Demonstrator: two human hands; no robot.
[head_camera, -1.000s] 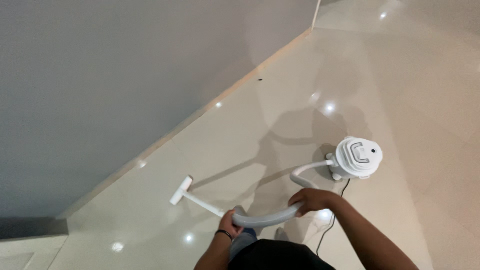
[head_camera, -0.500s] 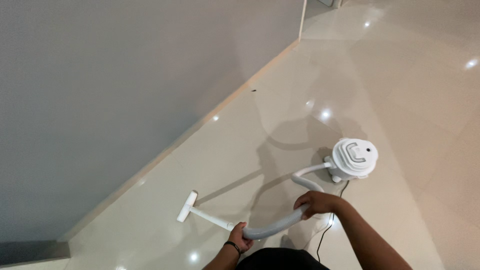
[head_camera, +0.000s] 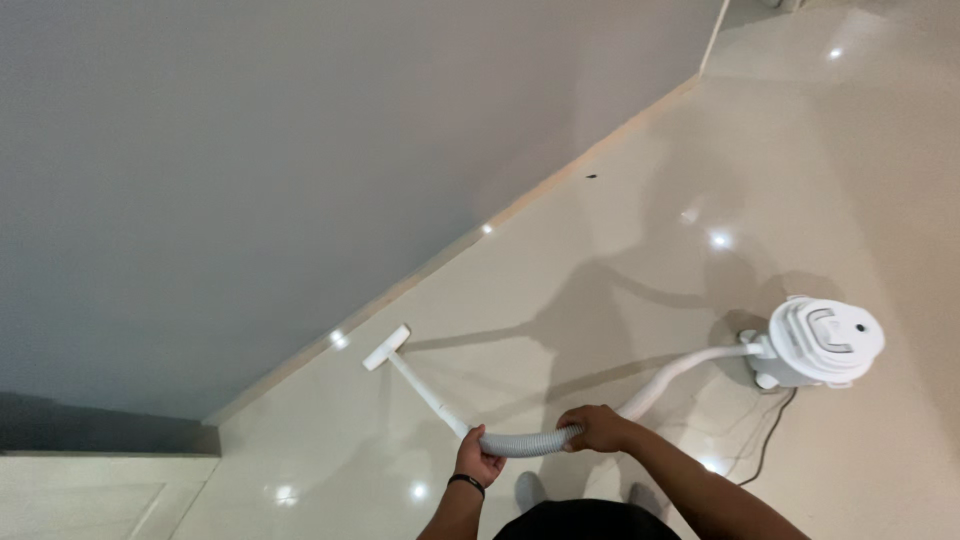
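Both hands closed round the hose (head_camera: 525, 442). Left hand (head_camera: 478, 458) wraps the end where the ribbed hose meets the wand (head_camera: 428, 394), fingers curled fully shut on it, dark band on the wrist. Right hand (head_camera: 594, 428) grips the hose further along, toward the canister (head_camera: 822, 342), knuckles up, fingers closed over the top. The stretch of hose between the two hands runs roughly level, sagging slightly.

From the left hand the wand goes straight out, up and to the left, long axis pointing at the wall (head_camera: 300, 150). Its floor head (head_camera: 385, 347) sits flat on the floor (head_camera: 620, 260), set crosswise to the wand, just short of the skirting (head_camera: 560, 180) at the wall's foot.

From the right hand the hose curves up and right to the canister, joining its near side. Canister is round, white, upright, well right of both hands, far from the wall. A dark cord (head_camera: 765, 445) trails from the canister's base back toward the person. Small dark speck (head_camera: 592, 177) on the floor by the skirting, well past the floor head.
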